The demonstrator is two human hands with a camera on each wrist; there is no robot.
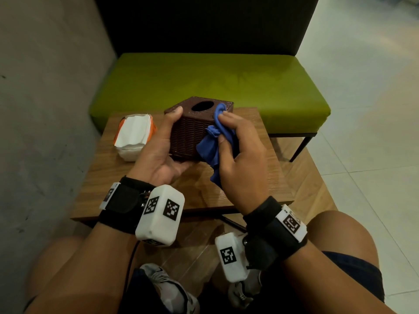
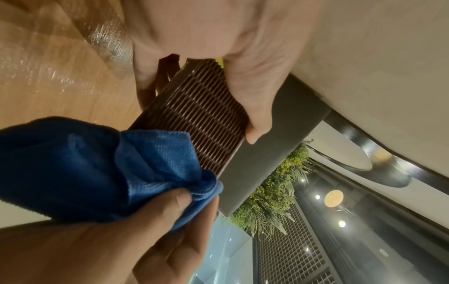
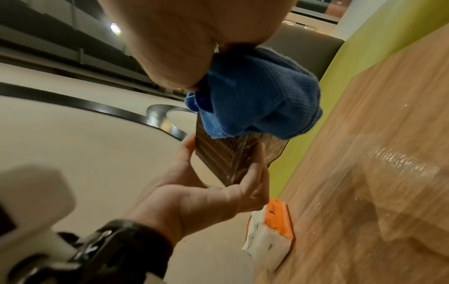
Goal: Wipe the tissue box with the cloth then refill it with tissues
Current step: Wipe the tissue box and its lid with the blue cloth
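I see my left hand [image 1: 162, 152] wrapped around the brown tissue box [image 1: 192, 128], which seems lifted slightly off the wooden table [image 1: 260, 177]. My right hand [image 1: 240, 159] clutches the blue cloth [image 1: 212, 141] against the box's right corner. The tissue pack [image 1: 133, 134] lies just left of the box.

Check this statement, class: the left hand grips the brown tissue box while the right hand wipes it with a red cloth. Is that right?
One detail is wrong: the cloth is blue, not red, as the head view shows. The rest stands: the left hand grips the brown tissue box while the right hand wipes it.
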